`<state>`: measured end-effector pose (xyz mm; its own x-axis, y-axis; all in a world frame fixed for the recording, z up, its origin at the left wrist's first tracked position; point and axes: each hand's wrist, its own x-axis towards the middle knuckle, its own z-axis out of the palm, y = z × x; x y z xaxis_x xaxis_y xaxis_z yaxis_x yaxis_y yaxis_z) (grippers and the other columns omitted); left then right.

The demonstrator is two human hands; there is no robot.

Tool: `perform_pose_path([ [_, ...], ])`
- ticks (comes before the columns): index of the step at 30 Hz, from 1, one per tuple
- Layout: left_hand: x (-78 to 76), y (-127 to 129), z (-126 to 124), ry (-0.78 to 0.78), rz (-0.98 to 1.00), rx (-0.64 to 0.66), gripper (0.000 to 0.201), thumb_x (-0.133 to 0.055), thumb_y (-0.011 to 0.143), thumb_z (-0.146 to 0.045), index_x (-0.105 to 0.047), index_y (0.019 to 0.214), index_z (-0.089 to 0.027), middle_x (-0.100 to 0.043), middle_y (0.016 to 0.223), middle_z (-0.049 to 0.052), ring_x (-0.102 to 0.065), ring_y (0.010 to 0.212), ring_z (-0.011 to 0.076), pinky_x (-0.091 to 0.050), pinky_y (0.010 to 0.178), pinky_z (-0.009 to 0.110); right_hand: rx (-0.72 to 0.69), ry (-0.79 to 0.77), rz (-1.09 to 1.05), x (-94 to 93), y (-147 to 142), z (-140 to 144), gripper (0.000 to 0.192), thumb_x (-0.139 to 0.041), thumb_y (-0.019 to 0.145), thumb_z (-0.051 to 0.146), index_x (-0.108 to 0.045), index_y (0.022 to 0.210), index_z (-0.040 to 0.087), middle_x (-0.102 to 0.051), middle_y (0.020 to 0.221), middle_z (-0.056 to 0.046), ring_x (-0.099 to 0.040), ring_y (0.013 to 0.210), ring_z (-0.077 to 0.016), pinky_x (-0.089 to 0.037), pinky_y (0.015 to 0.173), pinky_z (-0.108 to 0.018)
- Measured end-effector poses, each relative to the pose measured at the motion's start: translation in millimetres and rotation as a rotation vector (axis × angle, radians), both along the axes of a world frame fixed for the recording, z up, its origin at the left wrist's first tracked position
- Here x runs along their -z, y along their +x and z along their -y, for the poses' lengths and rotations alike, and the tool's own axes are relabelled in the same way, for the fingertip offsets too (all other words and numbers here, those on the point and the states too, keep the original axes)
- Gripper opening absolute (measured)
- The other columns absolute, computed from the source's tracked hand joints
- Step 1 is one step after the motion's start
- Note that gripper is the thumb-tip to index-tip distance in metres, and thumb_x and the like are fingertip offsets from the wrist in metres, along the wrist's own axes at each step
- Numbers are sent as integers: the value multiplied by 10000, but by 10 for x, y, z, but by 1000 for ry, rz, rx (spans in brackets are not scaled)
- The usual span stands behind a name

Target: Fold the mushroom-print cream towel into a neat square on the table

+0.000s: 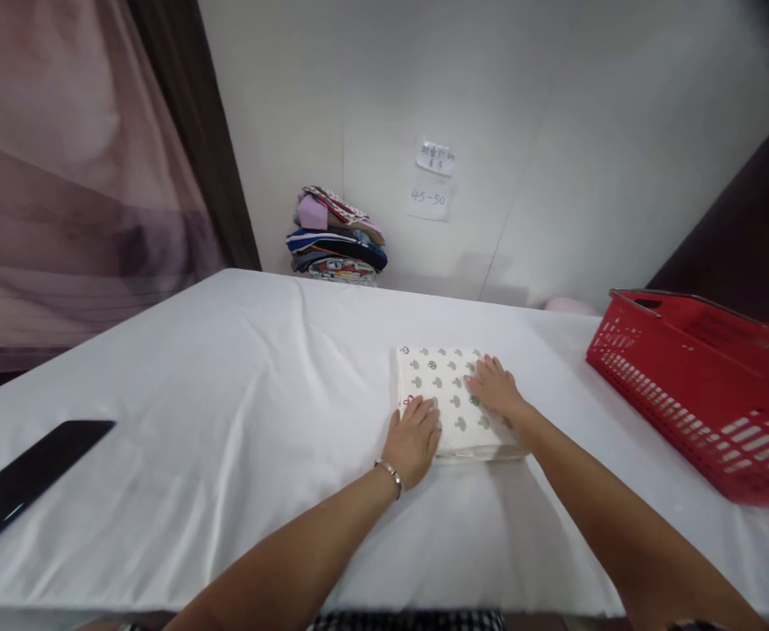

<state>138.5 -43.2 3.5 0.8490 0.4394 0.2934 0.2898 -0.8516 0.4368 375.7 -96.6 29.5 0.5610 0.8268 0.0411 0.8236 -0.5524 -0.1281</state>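
Note:
A folded white cloth with small grey and green prints (440,381) lies flat on the white-covered table (227,394), right of the middle. My left hand (414,438), with a silver bracelet at the wrist, rests palm down on the cloth's near left corner. My right hand (495,386) lies flat on the cloth's right side, fingers spread and pointing left. Neither hand grips anything.
A red plastic basket (700,386) stands at the table's right edge. A stack of folded colourful clothes (337,237) sits at the back against the white wall. A long black flat object (23,482) lies near the left front edge. A pink curtain (62,175) hangs at left.

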Motion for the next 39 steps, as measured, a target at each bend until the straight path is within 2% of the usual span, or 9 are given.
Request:
perform_pose_path([
  [4, -9, -9, 50, -6, 17, -21, 368, -350, 887, -278, -447, 1241, -251, -401, 1375, 38, -244, 1308, 231, -275, 1017, 516, -180, 53, 57, -119, -279, -510, 600, -273, 892, 499, -272, 1374, 141, -161, 1476, -126, -87, 1359, -257, -153, 1054, -468],
  [9, -44, -26, 71, -12, 7, -27, 371, -343, 883, -289, -438, 1239, -240, -399, 1374, 39, -253, 1300, 232, -287, 1011, 523, -325, -22, 6, 70, -663, -1028, 607, -228, 898, 510, -252, 1387, 152, -196, 1470, -108, -117, 1355, -241, -110, 1061, -469],
  [20, 48, 48, 51, -35, 5, -27, 365, -325, 888, -292, -451, 1225, -232, -382, 1390, 39, -235, 1309, 234, -256, 1017, 554, -261, -97, -9, 150, -469, -1256, 607, -177, 899, 522, -261, 1389, 174, -226, 1466, -63, -154, 1351, -205, -122, 1079, -411],
  [24, 52, 28, 29, -50, 9, 3, 369, -332, 885, -294, -440, 1235, -255, -380, 1392, 29, -228, 1316, 236, -254, 1017, 563, -256, -101, 7, 121, -212, -985, 567, -236, 896, 498, -305, 1371, 196, -249, 1458, -61, -171, 1348, -213, -136, 1075, -444],
  [28, 33, 15, 27, -86, 35, 23, 377, -341, 879, -286, -442, 1241, -252, -373, 1397, 36, -226, 1319, 245, -242, 1018, 577, -54, -29, -77, 53, 195, -334, 541, -363, 856, 477, -425, 1306, 185, -346, 1413, -73, -237, 1326, -237, -210, 1064, -416],
  [30, 28, 19, 21, -115, 54, 30, 363, -352, 874, -275, -470, 1216, -256, -386, 1389, 33, -236, 1315, 248, -243, 1017, 578, 34, -9, -163, 29, 276, 12, 557, -400, 832, 493, -452, 1292, 184, -430, 1357, -85, -348, 1273, -249, -300, 1025, -387],
  [34, 32, 30, -81, -229, 168, -16, 336, -432, 843, -293, -530, 1162, -257, -366, 1401, 28, -233, 1322, 243, -275, 1040, 506, 258, 152, -315, 65, 104, 558, 634, -433, 800, 521, -424, 1320, 158, -511, 1279, -115, -489, 1160, -257, -386, 959, -368],
  [37, 17, 13, -250, -392, 255, -214, 394, -488, 815, -302, -509, 1193, -192, -328, 1417, 86, -259, 1317, 238, -302, 1056, 406, 392, 247, -402, 140, -123, 826, 709, -497, 746, 559, -439, 1307, 130, -530, 1251, -140, -519, 1122, -269, -390, 953, -380],
  [39, -17, -4, -352, -532, 251, -331, 453, -512, 795, -278, -460, 1231, -163, -392, 1367, 122, -375, 1254, 236, -350, 1025, 377, 442, 280, -431, 184, -221, 936, 730, -526, 719, 572, -466, 1282, 111, -539, 1234, -157, -529, 1105, -282, -396, 943, -402],
])
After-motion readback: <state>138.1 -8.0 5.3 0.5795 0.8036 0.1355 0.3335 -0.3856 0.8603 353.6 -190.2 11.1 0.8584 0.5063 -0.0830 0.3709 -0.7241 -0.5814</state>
